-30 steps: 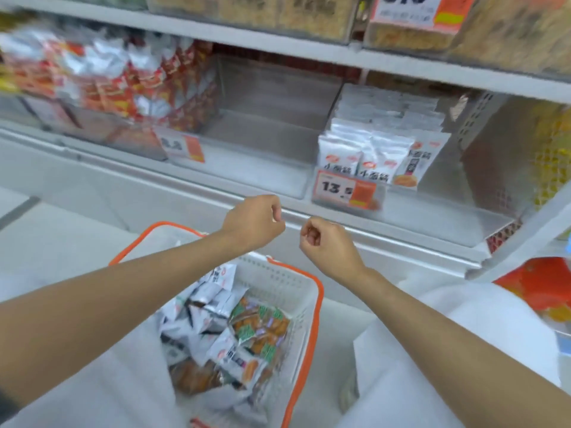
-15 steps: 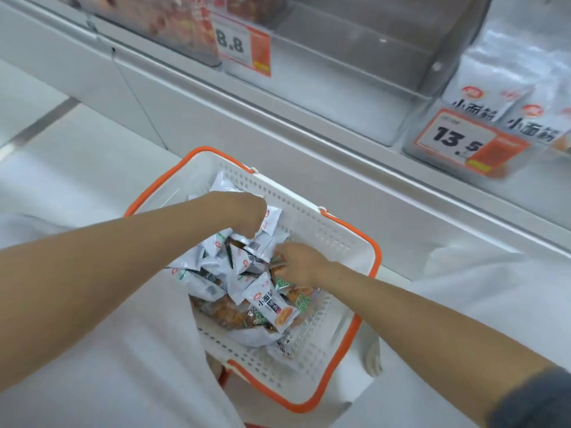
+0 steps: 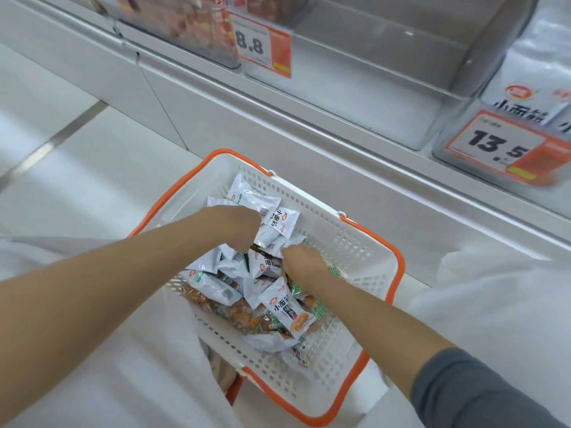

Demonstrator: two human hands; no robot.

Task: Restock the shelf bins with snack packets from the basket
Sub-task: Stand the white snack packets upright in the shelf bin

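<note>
A white basket with an orange rim (image 3: 364, 242) sits below the shelf, holding several white snack packets (image 3: 287, 307) on top of orange and green ones (image 3: 234, 316). My left hand (image 3: 238, 228) reaches into the far side of the pile, its fingers curled round white packets (image 3: 279, 225). Just to its right, my right hand (image 3: 304, 264) digs in with its fingertips pinching a white packet edge (image 3: 268, 265). The clear bin tagged 13.5 (image 3: 500, 149) at the upper right holds matching white packets (image 3: 525, 97).
A clear middle bin (image 3: 370, 88) with nothing visible inside lies between the 13.5 bin and a bin of red packets (image 3: 185, 23) tagged 8.8. The white shelf ledge (image 3: 340, 143) overhangs the basket. White cloth (image 3: 494, 304) surrounds the basket.
Both hands dropped from in front of the shelf into the basket and my view tilted down. Over the last half second they pushed deeper into the white packets.
</note>
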